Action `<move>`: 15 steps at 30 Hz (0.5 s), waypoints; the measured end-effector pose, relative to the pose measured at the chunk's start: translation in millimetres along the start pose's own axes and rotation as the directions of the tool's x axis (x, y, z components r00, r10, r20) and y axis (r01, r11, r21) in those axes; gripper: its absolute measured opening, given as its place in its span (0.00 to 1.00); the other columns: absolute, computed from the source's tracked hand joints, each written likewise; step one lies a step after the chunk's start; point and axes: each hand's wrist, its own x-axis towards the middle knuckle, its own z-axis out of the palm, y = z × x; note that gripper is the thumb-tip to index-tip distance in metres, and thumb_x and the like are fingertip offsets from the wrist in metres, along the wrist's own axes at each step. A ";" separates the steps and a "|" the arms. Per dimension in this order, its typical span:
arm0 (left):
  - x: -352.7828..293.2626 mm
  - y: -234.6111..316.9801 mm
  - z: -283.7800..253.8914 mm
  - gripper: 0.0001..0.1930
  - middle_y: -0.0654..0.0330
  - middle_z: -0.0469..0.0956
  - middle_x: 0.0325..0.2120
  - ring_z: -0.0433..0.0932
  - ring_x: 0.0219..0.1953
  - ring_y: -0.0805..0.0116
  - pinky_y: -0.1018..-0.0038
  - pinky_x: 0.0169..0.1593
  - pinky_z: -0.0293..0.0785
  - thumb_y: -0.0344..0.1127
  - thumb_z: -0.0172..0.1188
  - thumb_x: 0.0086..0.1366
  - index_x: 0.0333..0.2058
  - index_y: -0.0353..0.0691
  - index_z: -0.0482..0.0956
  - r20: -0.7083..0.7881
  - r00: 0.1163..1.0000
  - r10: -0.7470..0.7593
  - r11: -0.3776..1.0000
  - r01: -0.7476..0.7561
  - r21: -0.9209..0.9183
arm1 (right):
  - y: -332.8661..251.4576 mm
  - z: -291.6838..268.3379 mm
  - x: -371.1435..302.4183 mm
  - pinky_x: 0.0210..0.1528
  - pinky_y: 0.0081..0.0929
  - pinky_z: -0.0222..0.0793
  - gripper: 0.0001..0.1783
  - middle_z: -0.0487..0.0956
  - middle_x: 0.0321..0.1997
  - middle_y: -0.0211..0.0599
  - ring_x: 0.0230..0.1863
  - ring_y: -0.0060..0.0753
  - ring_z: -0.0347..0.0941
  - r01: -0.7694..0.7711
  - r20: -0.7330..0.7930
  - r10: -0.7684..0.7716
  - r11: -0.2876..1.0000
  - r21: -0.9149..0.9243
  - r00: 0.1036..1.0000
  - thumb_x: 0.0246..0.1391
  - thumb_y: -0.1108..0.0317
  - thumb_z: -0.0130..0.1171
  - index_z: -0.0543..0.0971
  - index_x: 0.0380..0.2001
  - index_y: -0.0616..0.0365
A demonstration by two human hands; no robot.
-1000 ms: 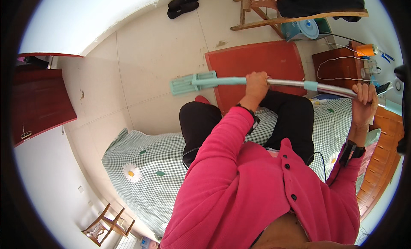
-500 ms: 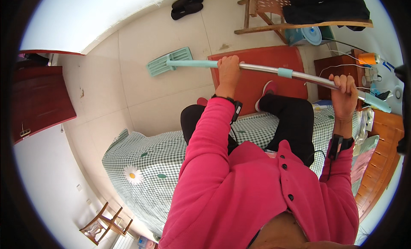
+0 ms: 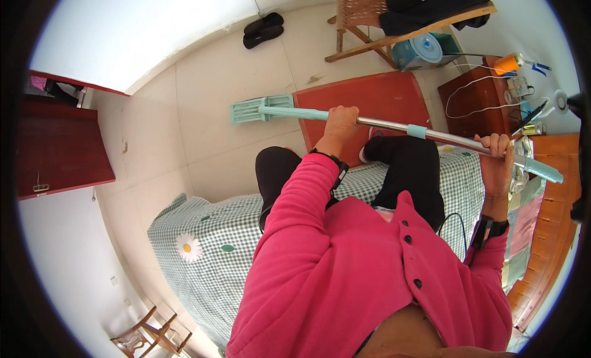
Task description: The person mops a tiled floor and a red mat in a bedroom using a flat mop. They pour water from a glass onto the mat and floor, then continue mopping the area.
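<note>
A flat mop (image 3: pixel 394 125) with a silver pole and pale teal parts is held slantwise across in front of me, over my knees. Its slotted teal head (image 3: pixel 246 109) is at the far left end, above the tiled floor. My left hand (image 3: pixel 340 127) is closed round the teal section near the head. Near the other end, my right hand (image 3: pixel 495 158) has its fingers wrapped over the pole, just before the teal grip (image 3: pixel 543 170). Both palms are hidden.
I sit on a bed with a green checked cover (image 3: pixel 215 259). A red mat (image 3: pixel 369 99) lies before my feet. Beyond are black slippers (image 3: pixel 263 30), a wooden folding chair (image 3: pixel 363 35), a lidded bucket (image 3: pixel 426 47) and a bedside cabinet (image 3: pixel 471 93). A dark red cabinet (image 3: pixel 64 145) stands left.
The mop has come lower in the view, closer to my knees, and its head has shifted right and turned. Both hands keep their hold. My view has shifted slightly.
</note>
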 end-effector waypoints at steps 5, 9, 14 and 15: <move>-20.8 -9.5 2.5 0.04 0.56 0.80 0.26 0.79 0.36 0.53 0.54 0.42 0.69 0.36 0.59 0.55 0.27 0.44 0.79 0.225 0.973 0.041 0.992 -0.066 0.104 | 14.1 -14.2 -48.9 0.67 0.47 0.50 0.13 0.69 0.37 0.28 0.56 0.36 0.64 -0.148 0.036 0.163 0.951 -0.273 0.986 0.63 0.55 0.54 0.68 0.28 0.48; -47.7 -30.7 22.3 0.04 0.58 0.80 0.33 0.77 0.45 0.55 0.52 0.50 0.68 0.35 0.60 0.55 0.29 0.44 0.80 0.231 0.973 -0.019 0.992 -0.011 0.126 | 40.6 -23.5 -96.7 0.68 0.39 0.57 0.17 0.67 0.61 0.42 0.67 0.41 0.60 -0.354 -0.012 0.365 0.893 -0.278 0.931 0.63 0.53 0.53 0.72 0.44 0.54; -61.0 -43.1 50.5 0.06 0.58 0.80 0.34 0.76 0.46 0.56 0.49 0.54 0.66 0.36 0.61 0.55 0.32 0.45 0.81 0.364 0.930 -0.041 0.987 -0.018 0.158 | 36.0 -2.0 -109.9 0.65 0.33 0.61 0.31 0.67 0.64 0.41 0.63 0.34 0.65 -0.889 -0.188 0.877 0.401 -0.221 0.443 0.65 0.48 0.47 0.62 0.64 0.57; -63.4 -43.0 53.6 0.07 0.58 0.79 0.34 0.76 0.47 0.57 0.48 0.54 0.65 0.37 0.62 0.55 0.32 0.45 0.81 0.382 0.923 -0.048 0.985 -0.020 0.172 | 29.3 7.1 -107.1 0.60 0.31 0.66 0.30 0.71 0.58 0.40 0.58 0.34 0.70 -0.762 0.088 0.900 0.410 -0.502 0.426 0.64 0.50 0.50 0.66 0.61 0.59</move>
